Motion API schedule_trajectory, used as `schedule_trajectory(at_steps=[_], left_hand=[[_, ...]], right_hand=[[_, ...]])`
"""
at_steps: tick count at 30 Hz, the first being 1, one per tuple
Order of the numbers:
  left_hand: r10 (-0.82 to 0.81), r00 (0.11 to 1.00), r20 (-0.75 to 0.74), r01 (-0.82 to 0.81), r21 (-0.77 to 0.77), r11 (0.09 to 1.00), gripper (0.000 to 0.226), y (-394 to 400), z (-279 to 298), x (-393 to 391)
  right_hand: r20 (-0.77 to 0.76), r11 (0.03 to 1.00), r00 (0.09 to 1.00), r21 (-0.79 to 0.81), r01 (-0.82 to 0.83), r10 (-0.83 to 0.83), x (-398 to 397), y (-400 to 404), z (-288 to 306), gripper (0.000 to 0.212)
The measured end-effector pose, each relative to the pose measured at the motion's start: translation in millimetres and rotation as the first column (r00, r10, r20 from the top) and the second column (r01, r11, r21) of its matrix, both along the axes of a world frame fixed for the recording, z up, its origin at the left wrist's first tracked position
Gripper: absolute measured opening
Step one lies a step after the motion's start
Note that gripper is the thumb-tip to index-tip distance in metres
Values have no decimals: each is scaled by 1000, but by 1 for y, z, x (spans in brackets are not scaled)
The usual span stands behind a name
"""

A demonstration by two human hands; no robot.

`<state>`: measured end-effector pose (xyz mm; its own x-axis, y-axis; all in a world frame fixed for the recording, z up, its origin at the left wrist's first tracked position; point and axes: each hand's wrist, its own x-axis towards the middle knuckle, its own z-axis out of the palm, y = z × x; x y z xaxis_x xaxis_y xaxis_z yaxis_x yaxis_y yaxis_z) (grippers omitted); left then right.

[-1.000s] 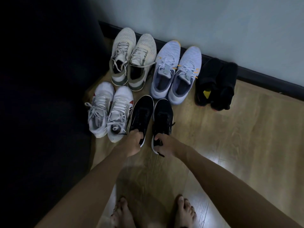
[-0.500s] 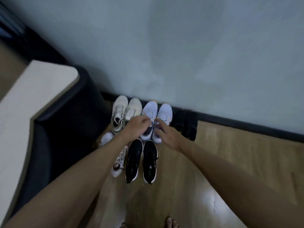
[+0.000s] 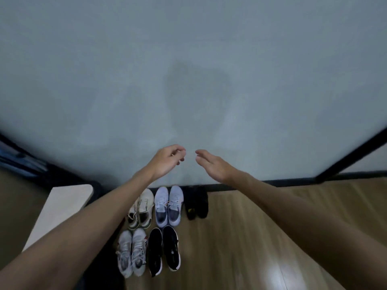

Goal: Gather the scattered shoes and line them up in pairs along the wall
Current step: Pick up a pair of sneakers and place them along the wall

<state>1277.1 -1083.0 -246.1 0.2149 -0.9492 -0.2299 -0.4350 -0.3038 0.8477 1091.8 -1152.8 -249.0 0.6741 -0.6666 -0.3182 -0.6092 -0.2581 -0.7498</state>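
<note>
Since a second ago we have lifted both hands off the black knit sneakers (image 3: 164, 249); left hand (image 3: 165, 159) loosely curled, right hand (image 3: 211, 165) relaxed, both empty. Five pairs sit by the grey wall (image 3: 188, 70) on the wooden floor (image 3: 251, 237).

We see three pairs of shoes (image 3: 167, 206) along the wall (image 3: 188, 80) at 12 o'clock, two pairs (image 3: 146, 251) before them.

A pale grey-blue wall (image 3: 188, 59) fills the far view, edged by a black baseboard (image 3: 240, 185). Wood-plank floor (image 3: 261, 237) shines with a light patch near right. A pale-topped dark furniture piece (image 3: 62, 206) stands left.
</note>
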Motion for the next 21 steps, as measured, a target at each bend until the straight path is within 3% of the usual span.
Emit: schedule_trajectory(at_steps=[5, 12, 16, 21], left_hand=[[-121, 989, 84, 126, -56, 990, 19, -37, 99, -76], [-411, 907, 92, 420, -127, 899, 27, -100, 159, -221], [-592, 803, 69, 595, -138, 792, 24, -123, 168, -321], [-797, 599, 81, 795, -184, 579, 25, -138, 173, -428]], right_hand=[[31, 984, 984, -31, 177, -176, -92, -4, 95, 54], [3, 912, 918, -116, 393, -395, -241, -3, 148, 60], [-32, 845, 849, -126, 519, -527, -308, -3, 159, 61], [-47, 716, 722, -191, 672, -690, -369, 10, 175, 63]])
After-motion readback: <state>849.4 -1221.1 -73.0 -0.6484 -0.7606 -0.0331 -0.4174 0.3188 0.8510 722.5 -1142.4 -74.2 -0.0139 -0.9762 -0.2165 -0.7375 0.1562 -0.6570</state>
